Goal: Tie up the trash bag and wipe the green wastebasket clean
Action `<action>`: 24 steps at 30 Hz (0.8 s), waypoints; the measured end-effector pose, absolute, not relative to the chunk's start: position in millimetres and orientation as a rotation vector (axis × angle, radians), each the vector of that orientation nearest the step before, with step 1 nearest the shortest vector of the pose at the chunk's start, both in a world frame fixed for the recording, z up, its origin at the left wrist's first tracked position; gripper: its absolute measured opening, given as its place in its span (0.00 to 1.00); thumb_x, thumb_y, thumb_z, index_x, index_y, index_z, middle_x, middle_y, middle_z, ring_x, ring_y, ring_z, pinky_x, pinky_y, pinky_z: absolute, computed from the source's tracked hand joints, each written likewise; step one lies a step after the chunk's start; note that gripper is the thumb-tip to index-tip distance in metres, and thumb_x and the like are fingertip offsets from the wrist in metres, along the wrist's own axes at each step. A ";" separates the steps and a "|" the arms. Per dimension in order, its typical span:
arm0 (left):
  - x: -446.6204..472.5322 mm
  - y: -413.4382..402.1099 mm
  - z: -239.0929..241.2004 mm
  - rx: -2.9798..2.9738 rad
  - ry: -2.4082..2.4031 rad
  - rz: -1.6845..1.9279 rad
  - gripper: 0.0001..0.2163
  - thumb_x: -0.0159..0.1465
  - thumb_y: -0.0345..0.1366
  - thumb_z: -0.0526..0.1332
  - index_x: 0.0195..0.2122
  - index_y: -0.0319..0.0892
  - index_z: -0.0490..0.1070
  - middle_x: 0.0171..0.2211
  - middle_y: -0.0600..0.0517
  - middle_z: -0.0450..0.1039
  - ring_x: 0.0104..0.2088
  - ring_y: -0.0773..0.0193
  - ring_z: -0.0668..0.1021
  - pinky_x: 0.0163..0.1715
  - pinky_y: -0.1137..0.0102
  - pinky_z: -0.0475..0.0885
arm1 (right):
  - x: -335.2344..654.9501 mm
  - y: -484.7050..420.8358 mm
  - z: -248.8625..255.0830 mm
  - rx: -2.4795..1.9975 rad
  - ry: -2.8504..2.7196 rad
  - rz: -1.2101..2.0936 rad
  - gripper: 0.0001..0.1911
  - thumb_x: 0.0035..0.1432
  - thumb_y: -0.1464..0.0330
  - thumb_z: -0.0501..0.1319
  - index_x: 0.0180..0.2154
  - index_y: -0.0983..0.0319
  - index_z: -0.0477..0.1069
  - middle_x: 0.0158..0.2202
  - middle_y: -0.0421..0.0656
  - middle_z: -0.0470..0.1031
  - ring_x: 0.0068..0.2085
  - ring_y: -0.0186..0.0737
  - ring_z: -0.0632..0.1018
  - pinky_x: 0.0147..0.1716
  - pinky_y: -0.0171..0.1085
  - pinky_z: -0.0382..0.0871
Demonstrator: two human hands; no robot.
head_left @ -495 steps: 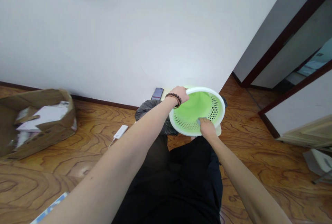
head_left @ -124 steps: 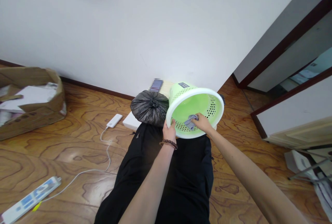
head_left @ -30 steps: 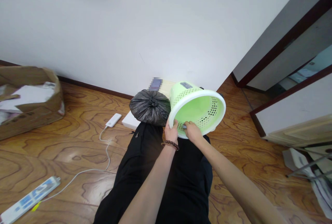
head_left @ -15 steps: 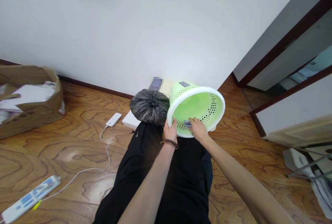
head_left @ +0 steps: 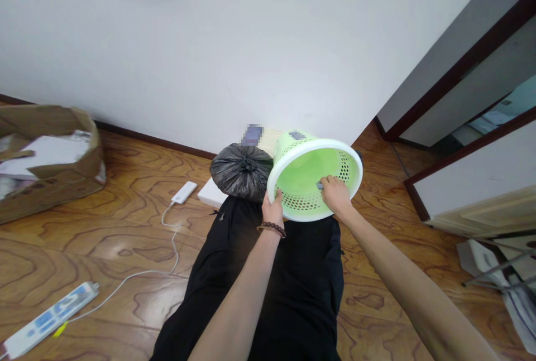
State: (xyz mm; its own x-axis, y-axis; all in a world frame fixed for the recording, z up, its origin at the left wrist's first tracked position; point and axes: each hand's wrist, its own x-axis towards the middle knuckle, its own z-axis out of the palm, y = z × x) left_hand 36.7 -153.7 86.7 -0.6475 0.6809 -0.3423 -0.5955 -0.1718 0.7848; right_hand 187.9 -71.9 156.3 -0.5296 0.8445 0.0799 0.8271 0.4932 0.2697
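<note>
A light green plastic wastebasket (head_left: 304, 168) with a white rim and perforated sides is tilted, its mouth toward me. My left hand (head_left: 273, 209) grips the rim at its lower left, thumb on the inside. Inside the mouth, my right hand (head_left: 336, 195) is closed around a small greyish-blue piece that looks like a folded cloth or tissue (head_left: 320, 186); most of it is hidden by the fingers. A tied black garbage bag (head_left: 242, 172) rests directly left of the wastebasket, in front of my knees.
On the wooden floor at left lie a white power bank (head_left: 184, 192) with a cable and a power strip (head_left: 52, 319). A cardboard box (head_left: 62, 196) of papers stands by the wall. A flat white box (head_left: 212, 193) lies partly under the bag. A doorway is at right.
My right hand has moved right and slightly up within the wastebasket, carrying the greyish piece. The wastebasket and my left hand have shifted slightly left.
</note>
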 end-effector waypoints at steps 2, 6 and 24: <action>36.6 -153.9 87.4 0.101 1.210 1.919 0.19 0.53 0.36 0.65 0.46 0.42 0.70 0.42 0.46 0.74 0.41 0.60 0.76 0.45 0.61 0.69 | 198.8 -63.2 165.9 1.452 2.686 0.590 0.11 0.60 0.73 0.47 0.40 0.65 0.66 0.40 0.50 0.68 0.44 0.47 0.66 0.43 0.42 0.55; 39.7 -156.5 92.5 0.080 1.268 1.897 0.19 0.53 0.37 0.65 0.46 0.42 0.71 0.40 0.48 0.75 0.41 0.61 0.76 0.46 0.63 0.68 | 212.0 -59.8 160.1 1.412 2.669 0.646 0.11 0.60 0.74 0.47 0.38 0.66 0.67 0.38 0.51 0.69 0.43 0.47 0.66 0.43 0.42 0.56; 49.5 -160.3 93.7 0.146 1.329 1.875 0.19 0.52 0.35 0.65 0.46 0.42 0.71 0.37 0.49 0.76 0.41 0.60 0.77 0.46 0.63 0.69 | 140.5 -122.4 100.3 1.513 2.744 -0.300 0.13 0.56 0.76 0.50 0.44 0.63 0.65 0.42 0.47 0.69 0.43 0.39 0.70 0.43 0.35 0.61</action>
State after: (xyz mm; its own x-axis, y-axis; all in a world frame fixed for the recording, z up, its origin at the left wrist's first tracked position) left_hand 49.5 -160.3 93.7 -0.6614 0.6668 -0.3435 -0.5450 -0.1124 0.8309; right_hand 140.5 -122.4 100.3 -0.5379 0.8386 -0.0861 0.8374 0.5198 -0.1689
